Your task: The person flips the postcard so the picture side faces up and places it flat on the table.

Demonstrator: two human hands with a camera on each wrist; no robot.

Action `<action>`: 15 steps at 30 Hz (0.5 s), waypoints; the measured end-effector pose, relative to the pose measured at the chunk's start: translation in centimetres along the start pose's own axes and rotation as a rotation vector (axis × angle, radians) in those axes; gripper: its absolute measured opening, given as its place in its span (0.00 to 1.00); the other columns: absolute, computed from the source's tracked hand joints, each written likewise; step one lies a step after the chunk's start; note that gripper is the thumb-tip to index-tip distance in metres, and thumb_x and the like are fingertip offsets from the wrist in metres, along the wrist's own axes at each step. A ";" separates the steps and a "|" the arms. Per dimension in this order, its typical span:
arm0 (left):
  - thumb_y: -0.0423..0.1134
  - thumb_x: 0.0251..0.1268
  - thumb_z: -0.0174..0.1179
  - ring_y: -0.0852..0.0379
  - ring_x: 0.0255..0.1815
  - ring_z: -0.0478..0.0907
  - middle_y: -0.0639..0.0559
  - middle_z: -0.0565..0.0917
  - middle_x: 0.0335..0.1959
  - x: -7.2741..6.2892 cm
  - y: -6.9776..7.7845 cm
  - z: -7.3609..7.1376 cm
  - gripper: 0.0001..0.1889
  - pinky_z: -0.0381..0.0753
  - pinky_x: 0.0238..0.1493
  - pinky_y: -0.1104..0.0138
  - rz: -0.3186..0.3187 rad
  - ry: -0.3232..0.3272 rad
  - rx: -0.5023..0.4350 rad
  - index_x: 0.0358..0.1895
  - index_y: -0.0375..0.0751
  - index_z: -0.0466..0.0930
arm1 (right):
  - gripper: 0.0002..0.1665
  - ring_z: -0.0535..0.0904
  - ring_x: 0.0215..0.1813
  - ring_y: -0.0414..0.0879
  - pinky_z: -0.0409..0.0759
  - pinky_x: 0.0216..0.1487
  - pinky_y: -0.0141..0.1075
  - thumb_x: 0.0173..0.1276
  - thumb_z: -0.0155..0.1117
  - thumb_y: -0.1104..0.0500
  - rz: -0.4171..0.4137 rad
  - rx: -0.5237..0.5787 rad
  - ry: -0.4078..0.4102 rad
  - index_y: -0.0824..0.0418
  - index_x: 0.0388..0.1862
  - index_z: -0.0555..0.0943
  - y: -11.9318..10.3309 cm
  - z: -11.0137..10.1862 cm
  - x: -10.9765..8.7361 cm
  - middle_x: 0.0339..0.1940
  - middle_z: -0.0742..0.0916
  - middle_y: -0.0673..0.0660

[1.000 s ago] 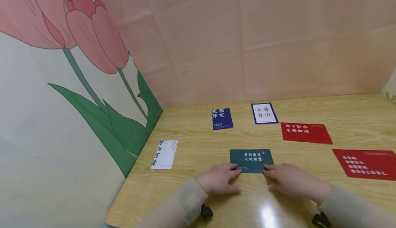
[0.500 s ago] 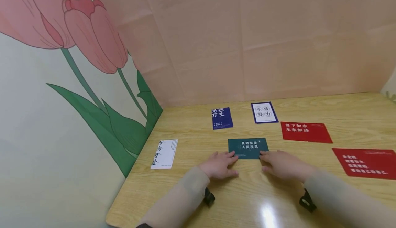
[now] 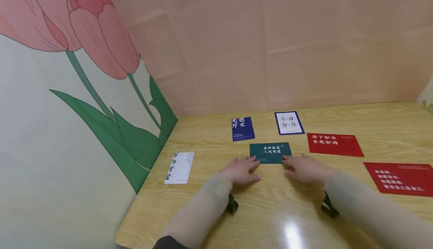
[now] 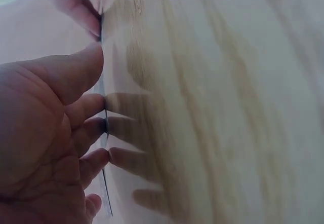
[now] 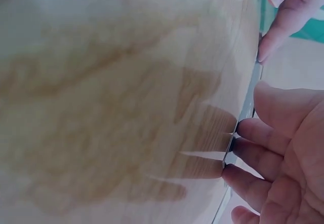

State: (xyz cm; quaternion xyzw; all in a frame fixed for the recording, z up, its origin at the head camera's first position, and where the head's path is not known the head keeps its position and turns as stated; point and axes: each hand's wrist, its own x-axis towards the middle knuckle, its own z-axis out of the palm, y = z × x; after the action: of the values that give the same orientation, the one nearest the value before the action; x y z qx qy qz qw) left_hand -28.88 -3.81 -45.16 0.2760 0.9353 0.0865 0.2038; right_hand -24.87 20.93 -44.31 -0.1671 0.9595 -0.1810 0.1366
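A dark green card (image 3: pixel 270 152) with white lettering lies flat on the wooden table (image 3: pixel 264 207), near its middle. My left hand (image 3: pixel 241 170) touches the card's near left corner with its fingertips, the thumb spread to the side on the table. At the near right corner, my right hand (image 3: pixel 306 168) rests its fingertips on the same card. Both wrist views look low along the tabletop: the left hand (image 4: pixel 45 127) and the right hand (image 5: pixel 288 148) have their fingers extended, tips down at the surface. Neither hand curls round anything.
Behind the green card lie a blue card (image 3: pixel 242 129) and a white card with a blue border (image 3: pixel 289 123). Two red cards, one farther (image 3: pixel 335 145) and one nearer (image 3: pixel 400 181), are at right; a white card (image 3: pixel 180 168) is at left. A pink backdrop (image 3: pixel 270 53) rises behind.
The green card has slid away from me toward the blue and blue-bordered cards, with both hands moving forward along with it. The other cards stay in place.
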 end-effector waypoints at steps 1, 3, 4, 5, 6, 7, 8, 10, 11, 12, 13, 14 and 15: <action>0.63 0.68 0.49 0.61 0.76 0.47 0.67 0.53 0.75 0.1 0.0 0.0 0.31 0.42 0.74 0.54 0.002 0.000 0.001 0.73 0.66 0.57 | 0.35 0.65 0.67 0.67 0.59 0.63 0.66 0.64 0.64 0.42 0.003 0.005 -0.004 0.56 0.65 0.75 0.0 -0.1 0.1 0.68 0.74 0.60; 0.63 0.68 0.49 0.61 0.76 0.46 0.67 0.52 0.75 0.2 -0.1 -0.2 0.31 0.42 0.74 0.54 0.004 -0.002 -0.002 0.73 0.66 0.57 | 0.35 0.64 0.68 0.67 0.59 0.63 0.66 0.64 0.64 0.41 0.002 0.003 -0.007 0.57 0.65 0.74 0.1 -0.2 0.2 0.68 0.74 0.61; 0.62 0.69 0.49 0.61 0.76 0.46 0.67 0.52 0.75 0.2 -0.1 -0.3 0.31 0.42 0.74 0.53 0.004 -0.003 -0.007 0.73 0.66 0.57 | 0.35 0.64 0.68 0.67 0.59 0.63 0.66 0.64 0.64 0.41 -0.001 0.000 -0.007 0.57 0.66 0.74 0.1 -0.3 0.3 0.68 0.73 0.61; 0.62 0.69 0.49 0.61 0.76 0.46 0.67 0.52 0.75 0.2 -0.2 -0.3 0.31 0.42 0.74 0.53 0.004 -0.005 -0.012 0.73 0.66 0.56 | 0.35 0.64 0.68 0.67 0.58 0.64 0.66 0.64 0.64 0.42 -0.004 -0.002 -0.007 0.57 0.66 0.74 0.1 -0.3 0.3 0.68 0.73 0.61; 0.62 0.69 0.48 0.61 0.76 0.46 0.67 0.52 0.76 0.3 -0.2 -0.4 0.31 0.42 0.74 0.53 0.004 -0.007 -0.012 0.73 0.66 0.56 | 0.35 0.64 0.68 0.67 0.58 0.64 0.65 0.65 0.64 0.42 -0.007 -0.005 -0.006 0.57 0.66 0.74 0.1 -0.4 0.4 0.68 0.73 0.61; 0.61 0.70 0.48 0.61 0.76 0.45 0.67 0.52 0.76 0.3 -0.2 -0.5 0.30 0.41 0.74 0.54 0.004 -0.009 -0.017 0.73 0.66 0.56 | 0.34 0.64 0.68 0.67 0.58 0.64 0.65 0.65 0.64 0.42 -0.009 -0.007 -0.006 0.58 0.66 0.74 0.1 -0.5 0.4 0.68 0.73 0.61; 0.61 0.70 0.48 0.61 0.76 0.45 0.67 0.51 0.76 0.3 -0.2 -0.5 0.30 0.41 0.74 0.54 0.005 -0.010 -0.018 0.73 0.66 0.56 | 0.34 0.64 0.68 0.67 0.58 0.64 0.65 0.65 0.64 0.43 -0.011 -0.010 -0.005 0.58 0.66 0.74 0.2 -0.5 0.4 0.68 0.73 0.62; 0.61 0.70 0.48 0.62 0.76 0.44 0.67 0.50 0.76 0.4 -0.2 -0.5 0.30 0.40 0.74 0.55 0.004 -0.013 -0.025 0.74 0.66 0.55 | 0.34 0.64 0.68 0.67 0.60 0.63 0.65 0.65 0.64 0.43 -0.014 -0.010 -0.006 0.58 0.66 0.74 0.2 -0.6 0.4 0.69 0.73 0.62; 0.61 0.70 0.48 0.63 0.76 0.44 0.66 0.49 0.76 0.4 -0.2 -0.5 0.31 0.40 0.74 0.55 0.004 -0.014 -0.029 0.74 0.66 0.55 | 0.34 0.64 0.68 0.67 0.61 0.63 0.65 0.64 0.64 0.43 -0.018 -0.010 -0.003 0.58 0.66 0.74 0.2 -0.6 0.3 0.69 0.73 0.63; 0.61 0.70 0.48 0.63 0.76 0.43 0.66 0.49 0.76 0.3 -0.2 -0.5 0.31 0.40 0.74 0.55 0.003 -0.013 -0.032 0.74 0.66 0.54 | 0.34 0.65 0.67 0.68 0.63 0.62 0.64 0.64 0.64 0.43 -0.024 -0.011 0.002 0.58 0.65 0.74 0.2 -0.7 0.2 0.69 0.73 0.63; 0.62 0.70 0.47 0.64 0.76 0.42 0.66 0.48 0.77 0.3 -0.3 -0.4 0.31 0.39 0.74 0.56 0.000 -0.011 -0.040 0.74 0.67 0.54 | 0.34 0.65 0.67 0.68 0.64 0.61 0.64 0.64 0.65 0.43 -0.030 -0.011 0.010 0.58 0.65 0.75 0.2 -0.7 0.1 0.68 0.73 0.63; 0.62 0.69 0.47 0.65 0.76 0.41 0.66 0.46 0.77 0.3 -0.3 -0.4 0.31 0.39 0.74 0.56 -0.001 -0.006 -0.046 0.74 0.67 0.54 | 0.34 0.66 0.67 0.68 0.65 0.60 0.63 0.64 0.65 0.43 -0.036 -0.013 0.019 0.57 0.65 0.75 0.2 -0.7 0.0 0.68 0.73 0.63; 0.62 0.69 0.47 0.65 0.76 0.41 0.66 0.45 0.77 0.2 -0.3 -0.3 0.31 0.38 0.74 0.56 0.001 -0.001 -0.046 0.74 0.67 0.53 | 0.33 0.66 0.66 0.68 0.67 0.60 0.63 0.64 0.65 0.44 -0.044 -0.015 0.031 0.57 0.65 0.75 0.2 -0.8 -0.1 0.68 0.73 0.63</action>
State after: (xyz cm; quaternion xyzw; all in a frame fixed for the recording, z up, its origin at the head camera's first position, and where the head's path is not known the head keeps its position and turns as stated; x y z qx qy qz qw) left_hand -29.32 -3.99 -45.02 0.2715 0.9329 0.1080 0.2108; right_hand -25.05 21.40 -43.67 -0.1861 0.9590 -0.1794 0.1164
